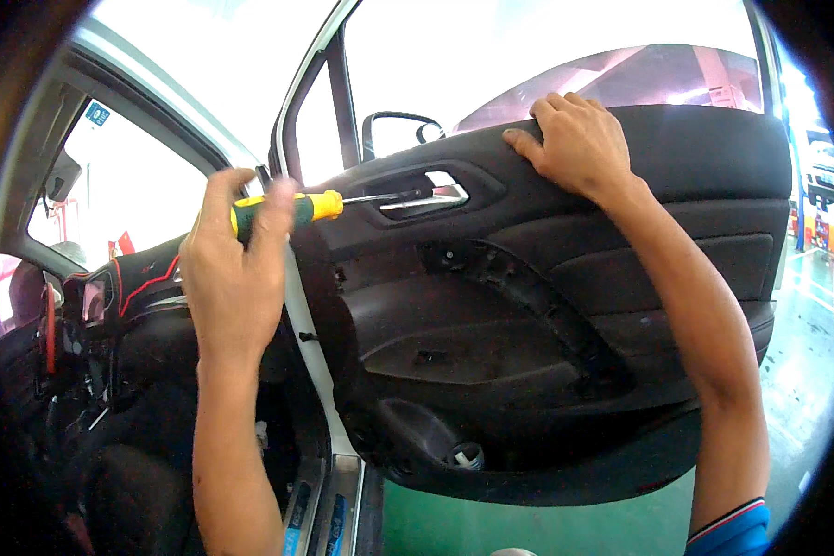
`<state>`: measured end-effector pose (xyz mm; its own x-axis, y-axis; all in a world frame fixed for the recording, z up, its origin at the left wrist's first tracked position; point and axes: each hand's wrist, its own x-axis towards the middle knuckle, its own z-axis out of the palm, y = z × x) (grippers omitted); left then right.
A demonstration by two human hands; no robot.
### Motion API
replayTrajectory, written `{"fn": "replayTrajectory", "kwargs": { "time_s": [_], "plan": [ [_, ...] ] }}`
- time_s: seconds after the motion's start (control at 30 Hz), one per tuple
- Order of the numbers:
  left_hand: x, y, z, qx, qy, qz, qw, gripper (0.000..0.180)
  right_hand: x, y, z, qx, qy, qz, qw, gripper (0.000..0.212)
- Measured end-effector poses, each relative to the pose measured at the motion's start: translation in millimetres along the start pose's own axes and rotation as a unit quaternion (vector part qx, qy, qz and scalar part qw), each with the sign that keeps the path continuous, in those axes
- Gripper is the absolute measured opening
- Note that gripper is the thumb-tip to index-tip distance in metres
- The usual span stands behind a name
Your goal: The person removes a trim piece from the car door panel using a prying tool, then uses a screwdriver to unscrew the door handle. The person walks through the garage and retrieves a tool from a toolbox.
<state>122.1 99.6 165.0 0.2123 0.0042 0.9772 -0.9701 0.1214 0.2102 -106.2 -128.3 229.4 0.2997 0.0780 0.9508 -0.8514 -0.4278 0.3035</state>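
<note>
My left hand (236, 250) is closed round the yellow and green handle of a screwdriver (322, 205). Its thin shaft runs to the right, and the tip reaches the recess of the inner door handle (440, 196), a silver lever in a black surround. Whether the tip touches a screw there I cannot make out. My right hand (579, 144) rests on the top edge of the black door panel (658, 222), palm down, fingers spread over the rim by the window glass. Below the handle, a long curved pull recess (528, 296) lies exposed in the panel.
The car door stands open, with a side mirror (403, 134) beyond its window frame. A door sill (343, 500) runs along the bottom, beside green floor (547, 528). On the left are the dashboard with red stitching (148, 287) and a dark seat (130, 491).
</note>
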Motion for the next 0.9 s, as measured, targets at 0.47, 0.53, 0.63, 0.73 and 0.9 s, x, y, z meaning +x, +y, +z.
{"fn": "replayTrajectory", "kwargs": {
  "time_s": [0.47, 0.53, 0.63, 0.73, 0.9],
  "plan": [
    [-5.1, -10.5, -0.5, -0.124, -0.024, 0.133, 0.983, 0.042, 1.1, 0.5, 0.9, 0.004, -0.002, -0.004, 1.0, 0.051],
    [-4.6, -7.6, 3.2, -0.063, -0.021, 0.114, 0.991, 0.037, -0.5, 1.7, 1.8, 0.003, 0.006, -0.002, 1.0, 0.051],
    [1.0, 0.1, 4.0, 0.034, -0.003, -0.055, 0.998, 0.037, -0.2, -0.1, 0.9, 0.005, 0.004, 0.003, 1.0, 0.051],
    [-2.1, -2.5, 1.2, 0.059, 0.001, -0.037, 0.998, 0.039, -1.0, -0.1, 2.7, 0.004, 0.006, 0.002, 1.0, 0.051],
    [-3.9, -23.1, 7.9, -0.067, 0.01, 0.142, 0.987, 0.037, -1.2, 1.7, 3.7, 0.002, 0.016, -0.001, 1.0, 0.052]
  ]
}}
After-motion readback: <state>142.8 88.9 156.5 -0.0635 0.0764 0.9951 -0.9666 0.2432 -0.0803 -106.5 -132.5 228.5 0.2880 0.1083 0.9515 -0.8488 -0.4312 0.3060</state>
